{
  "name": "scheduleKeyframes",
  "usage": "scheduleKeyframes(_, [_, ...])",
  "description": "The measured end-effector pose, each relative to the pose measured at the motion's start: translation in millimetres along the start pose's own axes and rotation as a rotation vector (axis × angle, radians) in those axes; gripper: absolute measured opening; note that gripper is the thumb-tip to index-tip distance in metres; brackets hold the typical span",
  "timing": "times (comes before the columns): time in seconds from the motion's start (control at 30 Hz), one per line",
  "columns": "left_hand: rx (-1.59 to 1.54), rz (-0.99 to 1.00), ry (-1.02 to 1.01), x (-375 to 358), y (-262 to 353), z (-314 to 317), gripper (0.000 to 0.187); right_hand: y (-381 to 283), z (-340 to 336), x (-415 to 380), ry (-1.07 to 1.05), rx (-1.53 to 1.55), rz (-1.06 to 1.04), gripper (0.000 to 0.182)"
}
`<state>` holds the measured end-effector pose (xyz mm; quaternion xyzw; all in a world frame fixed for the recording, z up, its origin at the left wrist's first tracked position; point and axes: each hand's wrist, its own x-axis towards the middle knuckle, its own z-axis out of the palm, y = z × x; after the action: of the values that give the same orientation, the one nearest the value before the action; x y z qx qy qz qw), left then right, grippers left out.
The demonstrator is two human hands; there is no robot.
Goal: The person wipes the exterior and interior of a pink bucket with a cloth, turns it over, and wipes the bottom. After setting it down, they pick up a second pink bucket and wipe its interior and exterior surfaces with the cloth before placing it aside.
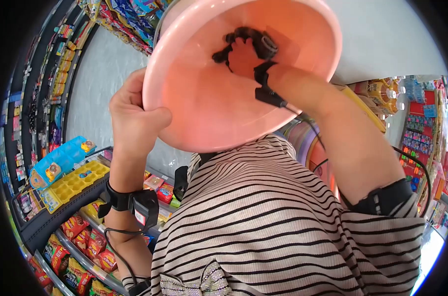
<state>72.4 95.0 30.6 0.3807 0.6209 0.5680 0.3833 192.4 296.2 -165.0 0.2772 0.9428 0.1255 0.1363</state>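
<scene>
A pink plastic basin [199, 113] is tilted up in front of my chest, its hollow facing me. My left hand [137, 111] grips the rim on the left side, thumb on the inner side and the other fingers behind. Inside the basin, my right hand [243, 56] is pressed against the inner wall, closed over a dark, crumpled cloth [257, 39]. Parts of the cloth stick out around the fingers. Black straps with small devices and cables sit on both forearms.
Snack packets [81, 237] fill shelves at the lower left, beside a yellow tray [78, 182] and a blue tray [61, 158]. Bottles [382, 93] stand at the right. More bagged snacks [130, 19] hang at the top left. Grey floor [105, 89] shows on the left.
</scene>
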Motion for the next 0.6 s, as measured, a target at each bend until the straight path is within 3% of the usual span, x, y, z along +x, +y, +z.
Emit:
scheduleKeyframes(0.23, [-0.103, 0.001, -0.037, 11, -7, 7, 0.055, -68, -27, -7, -0.088, 0.924, 0.401, 0.035])
scheduleKeyframes(0.3, [-0.102, -0.006, -0.034, 16, -7, 11, 0.056, -79, -42, 1, -0.147, 1.161, 0.137, 0.032])
scheduleKeyframes(0.33, [-0.109, -0.010, -0.041, 19, -8, 10, 0.056, -85, -43, 6, 0.034, 1.435, -0.022, 0.030])
scheduleKeyframes(0.4, [-0.128, -0.008, -0.048, 23, -10, 9, 0.057, -98, -50, 16, 0.254, 1.802, -0.131, 0.027])
scheduleKeyframes(0.5, [-0.126, 0.016, -0.036, 24, -8, 10, 0.057, -105, -101, 8, 0.036, 2.108, 0.230, 0.032])
scheduleKeyframes(0.6, [-0.072, 0.029, 0.004, 27, -4, 11, 0.058, -97, -117, -19, -0.220, 2.076, 0.379, 0.035])
